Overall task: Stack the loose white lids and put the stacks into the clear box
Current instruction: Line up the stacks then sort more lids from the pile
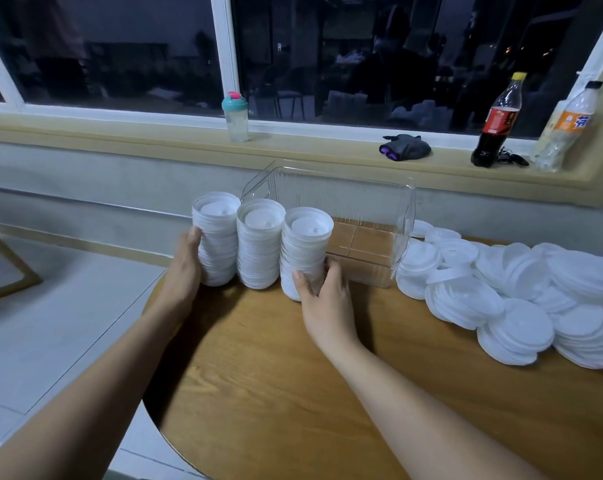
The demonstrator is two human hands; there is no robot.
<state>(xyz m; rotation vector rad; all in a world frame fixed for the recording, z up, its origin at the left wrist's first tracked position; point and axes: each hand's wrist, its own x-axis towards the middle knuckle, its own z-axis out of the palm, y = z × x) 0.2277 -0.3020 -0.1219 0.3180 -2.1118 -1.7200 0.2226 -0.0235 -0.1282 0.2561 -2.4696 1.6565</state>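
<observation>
Head view. Three columns of white lids stand upright in a row on the counter [276,358], at about 12 o'clock from the person: the left stack [217,237], the middle stack [260,244] and the right stack [305,247], each touching its neighbour.

The left hand [185,261] lies flat against the outer side of the left stack, fingers fairly straight, pressing inward. The right hand [322,296] holds the lower part of the right stack, with the thumb on the front face and the fingers curled round the far side.

The clear box [402,233] stands just behind the row and extends to its 3 o'clock side. Its floor shows bare on that side. The left stack sits outside the box; for the other two this cannot be told for certain.

A heap of loose lids [535,299] lies at 3 o'clock of the box, touching its wall, unstacked.

Assessment: the step in hand appears to be squeezing the row together to shift it into the box. The stacks are tall and unbound, so they are likely to shear or topple. Keep equal inward pressure from both hands and hold low. Slide the row rather than lift it, and keep it upright until the box wall supports it.

Three bottles [497,123] stand on the windowsill [120,136] at 12 to 2 o'clock, well apart from the work.
</observation>
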